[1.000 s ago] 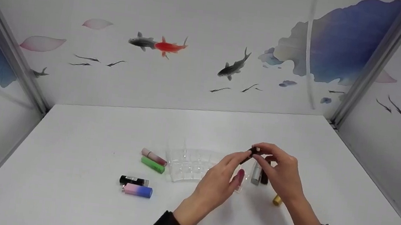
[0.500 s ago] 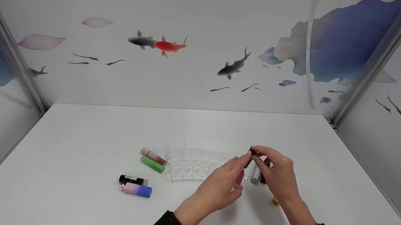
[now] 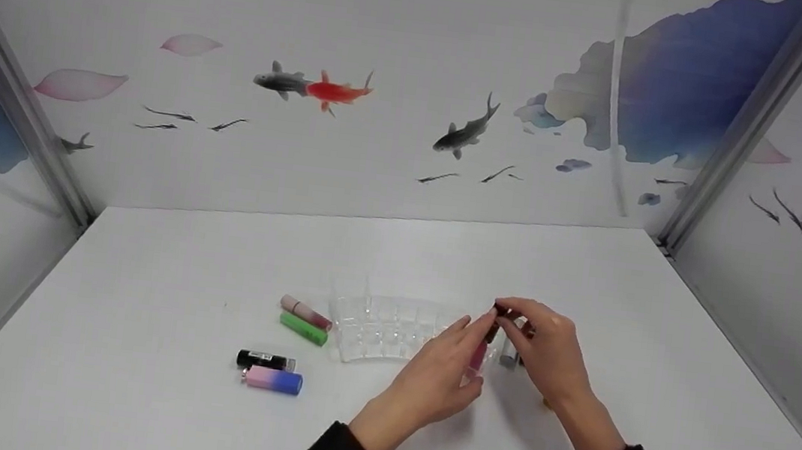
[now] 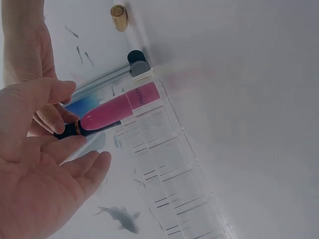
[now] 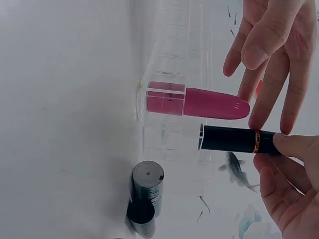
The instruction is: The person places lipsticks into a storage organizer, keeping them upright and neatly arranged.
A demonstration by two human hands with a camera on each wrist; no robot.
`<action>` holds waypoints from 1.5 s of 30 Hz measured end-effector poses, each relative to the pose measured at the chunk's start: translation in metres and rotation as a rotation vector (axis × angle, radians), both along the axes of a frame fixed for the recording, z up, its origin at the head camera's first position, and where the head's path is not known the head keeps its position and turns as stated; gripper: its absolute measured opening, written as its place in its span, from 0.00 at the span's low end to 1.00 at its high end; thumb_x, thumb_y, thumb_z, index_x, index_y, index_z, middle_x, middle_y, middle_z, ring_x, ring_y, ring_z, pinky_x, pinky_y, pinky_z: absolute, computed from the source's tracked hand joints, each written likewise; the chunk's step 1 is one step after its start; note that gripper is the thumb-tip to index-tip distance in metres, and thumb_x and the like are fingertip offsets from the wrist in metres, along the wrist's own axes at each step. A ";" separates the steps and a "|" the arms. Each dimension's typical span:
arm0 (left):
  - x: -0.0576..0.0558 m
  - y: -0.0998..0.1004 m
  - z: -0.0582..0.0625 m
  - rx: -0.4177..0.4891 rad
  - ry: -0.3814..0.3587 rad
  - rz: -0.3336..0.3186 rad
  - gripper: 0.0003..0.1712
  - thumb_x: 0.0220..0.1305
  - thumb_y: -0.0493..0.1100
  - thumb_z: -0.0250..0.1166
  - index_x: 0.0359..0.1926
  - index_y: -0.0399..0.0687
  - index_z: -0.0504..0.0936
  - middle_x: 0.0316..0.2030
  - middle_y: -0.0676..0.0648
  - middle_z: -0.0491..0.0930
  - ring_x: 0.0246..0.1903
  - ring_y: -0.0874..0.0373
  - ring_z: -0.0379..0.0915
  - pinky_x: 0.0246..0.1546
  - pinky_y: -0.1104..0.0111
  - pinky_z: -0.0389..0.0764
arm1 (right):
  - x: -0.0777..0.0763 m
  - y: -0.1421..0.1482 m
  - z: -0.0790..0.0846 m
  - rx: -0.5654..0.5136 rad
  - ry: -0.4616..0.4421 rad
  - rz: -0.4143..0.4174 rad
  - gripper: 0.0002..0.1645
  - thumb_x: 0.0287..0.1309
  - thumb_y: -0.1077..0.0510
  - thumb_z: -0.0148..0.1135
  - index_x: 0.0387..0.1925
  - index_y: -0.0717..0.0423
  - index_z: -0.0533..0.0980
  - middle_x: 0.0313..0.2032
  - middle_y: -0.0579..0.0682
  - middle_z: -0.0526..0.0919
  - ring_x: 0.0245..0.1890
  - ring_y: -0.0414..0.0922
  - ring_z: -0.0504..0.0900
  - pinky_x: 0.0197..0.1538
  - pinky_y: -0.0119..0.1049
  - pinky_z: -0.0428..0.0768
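My right hand pinches the top end of a black lipstick with a gold band, between thumb and fingers. The lipstick stands nearly upright at the right end of a clear compartmented organizer; whether its lower end sits inside a slot I cannot tell. My left hand is beside it, fingers extended, fingertips at the lipstick near the gold band, thumb apart. A bright pink lipstick tube stands in an end slot of the organizer, next to the black one.
Right of the organizer stand a silver tube and a dark tube, with a gold tube farther off. Left lie a pink-and-red tube, a green tube, a black tube and a pink-blue tube.
My right hand has moved slightly left and toward me, bringing the black lipstick from a slant to nearly upright at the organizer. The left thumb has moved down, away from the pink tube.
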State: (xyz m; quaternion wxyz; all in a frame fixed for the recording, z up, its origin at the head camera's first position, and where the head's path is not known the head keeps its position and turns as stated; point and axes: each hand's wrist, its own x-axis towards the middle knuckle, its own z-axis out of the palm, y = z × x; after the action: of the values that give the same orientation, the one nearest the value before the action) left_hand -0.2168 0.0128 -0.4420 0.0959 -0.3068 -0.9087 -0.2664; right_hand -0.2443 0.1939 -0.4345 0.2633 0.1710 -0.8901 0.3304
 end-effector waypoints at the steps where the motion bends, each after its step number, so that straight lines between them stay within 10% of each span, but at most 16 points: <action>1: 0.000 0.000 -0.001 -0.001 -0.004 0.000 0.48 0.61 0.40 0.69 0.78 0.49 0.54 0.70 0.46 0.71 0.72 0.47 0.65 0.66 0.52 0.74 | 0.000 0.000 -0.001 0.006 -0.006 0.001 0.19 0.53 0.69 0.71 0.47 0.55 0.84 0.39 0.47 0.89 0.35 0.40 0.85 0.37 0.27 0.84; 45: 0.001 -0.001 -0.002 -0.061 -0.079 -0.005 0.47 0.64 0.43 0.68 0.78 0.48 0.54 0.74 0.43 0.64 0.72 0.49 0.63 0.70 0.56 0.70 | -0.005 0.012 -0.001 0.060 -0.140 0.164 0.17 0.58 0.66 0.69 0.50 0.59 0.81 0.42 0.51 0.88 0.33 0.41 0.84 0.33 0.27 0.82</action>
State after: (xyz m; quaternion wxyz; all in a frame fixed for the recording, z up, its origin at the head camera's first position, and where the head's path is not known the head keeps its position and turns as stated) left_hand -0.2163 0.0116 -0.4445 0.0500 -0.3009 -0.9187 -0.2509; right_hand -0.2492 0.2056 -0.4351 0.1676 0.2275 -0.8988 0.3352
